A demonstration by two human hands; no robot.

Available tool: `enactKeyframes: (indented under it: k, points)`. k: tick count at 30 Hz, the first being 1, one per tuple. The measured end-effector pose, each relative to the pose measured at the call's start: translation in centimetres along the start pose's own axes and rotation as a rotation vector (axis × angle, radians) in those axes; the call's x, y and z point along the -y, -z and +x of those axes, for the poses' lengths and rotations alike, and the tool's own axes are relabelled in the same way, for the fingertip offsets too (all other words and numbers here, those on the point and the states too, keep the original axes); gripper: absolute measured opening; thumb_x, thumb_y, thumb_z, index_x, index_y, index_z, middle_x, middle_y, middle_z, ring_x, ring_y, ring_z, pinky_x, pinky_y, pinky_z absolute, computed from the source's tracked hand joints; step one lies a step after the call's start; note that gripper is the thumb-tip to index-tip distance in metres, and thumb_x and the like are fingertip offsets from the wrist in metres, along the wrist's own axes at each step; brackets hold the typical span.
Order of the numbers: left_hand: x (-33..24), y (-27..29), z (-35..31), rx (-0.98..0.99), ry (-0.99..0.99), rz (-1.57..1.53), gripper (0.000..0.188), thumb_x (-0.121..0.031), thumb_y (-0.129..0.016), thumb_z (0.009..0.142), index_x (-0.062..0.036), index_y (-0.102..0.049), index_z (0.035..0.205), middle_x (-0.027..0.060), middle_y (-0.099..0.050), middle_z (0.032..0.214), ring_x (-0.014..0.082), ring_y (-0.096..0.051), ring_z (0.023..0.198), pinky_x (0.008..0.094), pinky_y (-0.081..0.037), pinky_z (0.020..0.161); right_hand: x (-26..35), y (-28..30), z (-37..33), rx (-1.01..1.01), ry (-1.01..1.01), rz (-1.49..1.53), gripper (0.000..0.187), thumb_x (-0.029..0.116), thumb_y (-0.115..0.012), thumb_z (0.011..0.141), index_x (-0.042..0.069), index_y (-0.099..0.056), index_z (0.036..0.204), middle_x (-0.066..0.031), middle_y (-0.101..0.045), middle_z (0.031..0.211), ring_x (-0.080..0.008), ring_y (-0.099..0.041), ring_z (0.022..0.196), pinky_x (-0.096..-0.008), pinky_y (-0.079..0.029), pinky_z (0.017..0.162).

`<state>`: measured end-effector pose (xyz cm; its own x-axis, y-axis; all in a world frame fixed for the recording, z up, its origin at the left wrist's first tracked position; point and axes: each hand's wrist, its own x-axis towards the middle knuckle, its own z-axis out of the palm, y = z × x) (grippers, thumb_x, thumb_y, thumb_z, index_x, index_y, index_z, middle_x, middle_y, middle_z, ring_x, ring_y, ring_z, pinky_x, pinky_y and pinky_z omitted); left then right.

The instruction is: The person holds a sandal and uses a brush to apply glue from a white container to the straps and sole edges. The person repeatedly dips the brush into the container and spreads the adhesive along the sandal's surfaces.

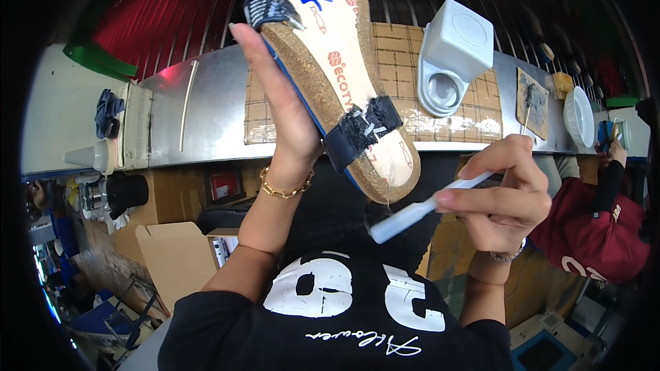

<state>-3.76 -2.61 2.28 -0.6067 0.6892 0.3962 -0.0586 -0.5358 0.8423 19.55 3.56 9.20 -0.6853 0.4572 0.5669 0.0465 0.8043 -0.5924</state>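
Note:
My left hand [289,106] is closed around a sandal sole [323,55], its thumb along the left edge and the other fingers hidden behind. The sole's cork-edged underside faces up, with a pale central panel bearing red print and a blue pen mark. Black strap ends [361,130] are folded onto it, smeared with something shiny. Between thumb and fingers, my right hand [505,199] pinches a white toothbrush-like brush [409,220]. Its flat head is just below the sole's lower tip. A thin clear strand seems to hang from that tip toward the brush.
A cardboard sheet [265,120] covers part of the metal bench, bearing a white dispenser-like container [450,48]. Right of it lie a dark-stained board [533,99] and a white bowl [579,117]. An opened carton [175,257] stands lower left. A co-worker in maroon [595,230] sits at right.

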Motion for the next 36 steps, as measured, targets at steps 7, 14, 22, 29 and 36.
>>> enactKeyframes:
  k: [7,14,22,29,36]
  points:
    - [-1.1,-1.6,0.8,0.013,0.274,-0.099,0.094,-0.080,-0.020,0.095,-0.0026,-0.050,0.140,0.0133,-0.064,0.128,0.0164,-0.067,0.110,0.0306,-0.056,0.095,0.1,-0.2,0.4,0.045,0.037,0.147,0.030,0.008,-0.081,0.060,0.022,-0.084,0.087,0.0025,-0.064,0.082,-0.0112,-0.052,0.069,-0.0286,-0.035,0.069]
    - [-0.9,-1.7,1.4,0.116,0.414,-0.236,0.093,-0.079,-0.023,0.096,-0.0026,-0.046,0.144,0.0166,-0.063,0.131,0.0191,-0.067,0.115,0.0342,-0.056,0.097,-0.6,-0.4,0.4,0.039,0.062,0.213,0.026,0.010,-0.080,0.059,0.021,-0.084,0.082,0.0020,-0.064,0.081,-0.0099,-0.053,0.070,-0.0278,-0.034,0.067]
    - [0.1,-0.4,2.2,0.291,0.613,-0.736,0.092,-0.077,-0.023,0.096,-0.0026,-0.043,0.146,0.0186,-0.060,0.134,0.0202,-0.066,0.116,0.0333,-0.058,0.096,-0.9,-0.8,0.4,0.045,-0.002,0.163,0.024,0.010,-0.081,0.060,0.021,-0.084,0.081,0.0029,-0.063,0.079,-0.0102,-0.053,0.070,-0.0270,-0.032,0.067]
    - [0.2,-2.0,1.2,0.249,0.401,-0.225,0.088,-0.072,-0.022,0.099,-0.0023,-0.037,0.150,0.0197,-0.056,0.140,0.0221,-0.064,0.120,0.0365,-0.058,0.097,0.5,-1.5,0.6,-0.007,0.055,0.062,0.026,0.012,-0.075,0.056,0.023,-0.083,0.078,0.0036,-0.061,0.075,-0.0108,-0.054,0.067,-0.0291,-0.033,0.069]
    - [-0.2,-2.2,1.4,0.206,0.494,-0.233,0.090,-0.075,-0.021,0.098,-0.0021,-0.042,0.147,0.0189,-0.058,0.138,0.0228,-0.064,0.121,0.0371,-0.056,0.100,-0.1,-1.2,1.3,-0.056,0.038,0.033,0.028,0.012,-0.074,0.053,0.022,-0.083,0.078,0.0037,-0.062,0.075,-0.0108,-0.055,0.069,-0.0279,-0.034,0.066]
